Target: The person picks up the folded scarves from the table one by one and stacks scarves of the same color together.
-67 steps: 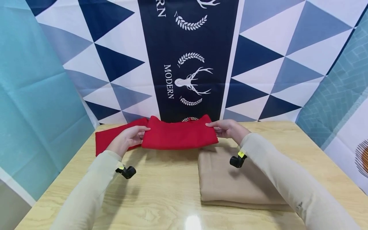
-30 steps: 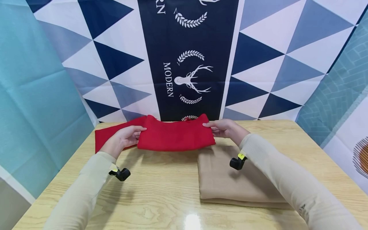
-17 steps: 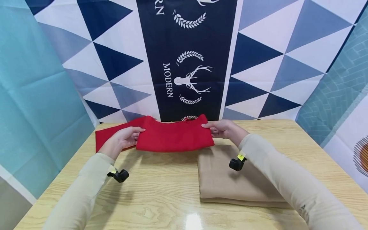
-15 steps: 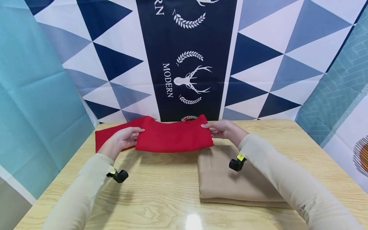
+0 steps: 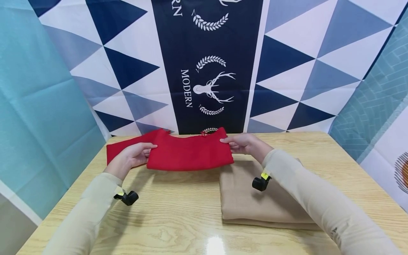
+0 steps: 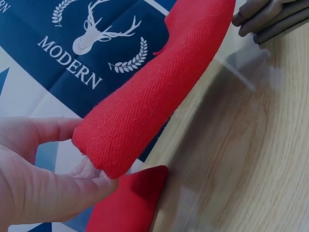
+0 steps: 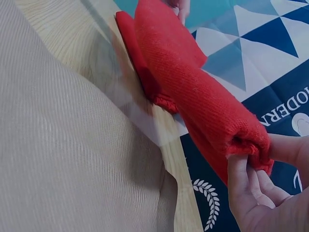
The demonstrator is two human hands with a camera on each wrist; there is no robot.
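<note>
- Since the earlier frames, the folded red knit garment (image 5: 190,154) has drifted a little to the left and lower, held between both hands.
- Left hand (image 5: 130,157) pinches its left end with thumb on top; right hand (image 5: 247,143) pinches the right end, fingers curled under.
- Only the ends are held, so I think the middle may sag and the fold open.
- Below the right grip lies the folded beige cloth (image 5: 255,198); the garment's edge could drag it on the wooden table (image 5: 178,216).
- A second red piece (image 5: 127,147) lies behind the left grip and could get caught.

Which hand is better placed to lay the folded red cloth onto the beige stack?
Probably the right hand: it grips the red cloth at the end beside the beige stack; the left hand holds the far end.
</note>
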